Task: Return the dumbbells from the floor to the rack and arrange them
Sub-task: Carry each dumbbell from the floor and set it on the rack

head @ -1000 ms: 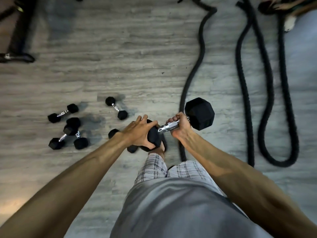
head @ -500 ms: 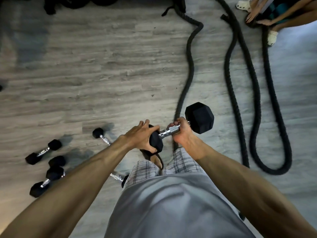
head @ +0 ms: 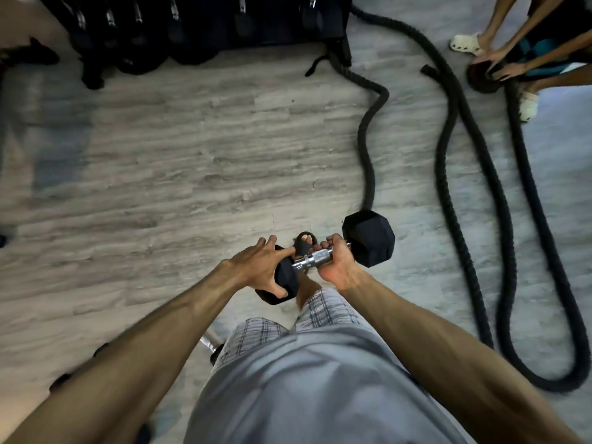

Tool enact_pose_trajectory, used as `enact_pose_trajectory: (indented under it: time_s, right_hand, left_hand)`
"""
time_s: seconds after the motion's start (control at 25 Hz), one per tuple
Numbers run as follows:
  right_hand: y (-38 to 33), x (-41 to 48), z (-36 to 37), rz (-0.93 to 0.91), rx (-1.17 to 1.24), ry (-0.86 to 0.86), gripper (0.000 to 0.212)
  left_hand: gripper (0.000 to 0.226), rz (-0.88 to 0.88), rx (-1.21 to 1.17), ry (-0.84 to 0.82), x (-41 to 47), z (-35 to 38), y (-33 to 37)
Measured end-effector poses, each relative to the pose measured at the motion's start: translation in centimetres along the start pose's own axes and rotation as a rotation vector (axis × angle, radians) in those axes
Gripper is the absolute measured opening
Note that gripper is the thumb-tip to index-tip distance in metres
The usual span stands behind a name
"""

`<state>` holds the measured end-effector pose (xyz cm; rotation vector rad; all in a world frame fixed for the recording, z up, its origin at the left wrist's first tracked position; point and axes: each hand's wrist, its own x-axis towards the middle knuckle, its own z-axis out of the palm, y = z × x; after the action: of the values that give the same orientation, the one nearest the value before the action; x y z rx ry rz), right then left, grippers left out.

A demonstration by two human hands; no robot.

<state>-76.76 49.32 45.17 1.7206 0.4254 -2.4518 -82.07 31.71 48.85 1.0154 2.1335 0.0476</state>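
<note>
Chrome, knurled, under the right fingers point(head: 333, 241): all curled tight round the handle of a black hex dumbbell point(head: 370, 238). Right hand point(head: 336, 267) closed fully on that bar, just inside the far rubber head. Left fingers point(head: 267, 243) spread and bent over the near head, thumb hooked round its lower edge. Left hand point(head: 256, 270) cupping the rubber, not the bar. Held clear of the floor, roughly level, in front of plaid shorts point(head: 320, 312) and a grey shirt point(head: 304, 379).

Just beyond the dumbbell, a foot point(head: 307, 238) in a black sandal on grey wood-look plank flooring point(head: 176, 161). Right of the dumbbell, thick black battle rope point(head: 368, 149) snaking away over the planks, one strand passing behind the far head, longer loops farther right. Far beyond the dumbbell, along the top edge, a dark dumbbell rack point(head: 205, 24) with black heads and glints of chrome, blurred. Beyond and well right of the dumbbell, another person's hands point(head: 499, 67) on a dark coil of rope, pale sandals point(head: 464, 44) either side. Nearer than the dumbbell and to its left, half hidden by the shorts, a smaller dumbbell point(head: 208, 341) on the floor, only a chrome stub and a dark head showing. Dim light, with a bluish wash on the planks at far right.
</note>
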Motion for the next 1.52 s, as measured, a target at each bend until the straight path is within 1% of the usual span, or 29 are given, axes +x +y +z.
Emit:
enact_pose_trajectory:
  time_s: [0.12,0.24,0.4,0.64,0.8,0.92,1.0,1.08,1.28,1.4,1.52]
  right_hand:
    - [-4.6,2.9,6.1,0.021,0.012,0.031,0.036]
    - [-9.3,5.4,12.4,-0.002,0.021,0.054,0.034]
    - [-14.7,9.3,19.7,-0.041,-0.010,0.110,0.031]
    - [-22.5,15.8,30.8,-0.080,-0.022,0.161,0.031]
    - [-27.9,19.7,39.0,-0.130,0.030,0.229,0.029]
    - [-32.3,22.0,45.6,-0.160,0.044,0.247,0.027]
    - [-35.2,23.3,49.6,-0.169,0.061,0.238,0.026]
    - [-37.7,24.7,52.9,-0.185,0.070,0.236,0.026]
    - [-44.0,30.1,60.6,-0.164,0.026,0.285,0.023]
    - [-47.9,33.4,64.8,-0.147,0.028,0.272,0.024]
    - [-53.7,35.8,69.7,-0.116,0.047,0.261,0.027]
  left_hand:
    - [0.084,-0.009,-0.022,-0.020,4.5,-6.2,-2.9]
    - [0.081,-0.003,-0.005,-0.030,9.2,-13.0,-5.4]
    - [0.082,0.007,0.020,-0.021,15.0,-19.9,-9.2]
    - [0.088,0.027,-0.039,-0.030,25.1,-29.3,-16.3]
    - [0.087,0.060,-0.022,-0.036,32.0,-36.3,-21.0]
    - [0.088,0.086,-0.003,-0.035,36.5,-43.1,-24.5]
    - [0.084,0.107,0.022,-0.034,39.4,-47.4,-26.3]
    - [0.083,0.117,0.041,-0.043,41.8,-50.7,-27.9]
    - [0.085,0.100,0.043,-0.078,49.2,-58.6,-31.8]
    - [0.085,0.086,0.043,-0.098,53.8,-62.8,-33.7]
    - [0.082,0.061,0.038,-0.091,59.3,-68.0,-35.3]
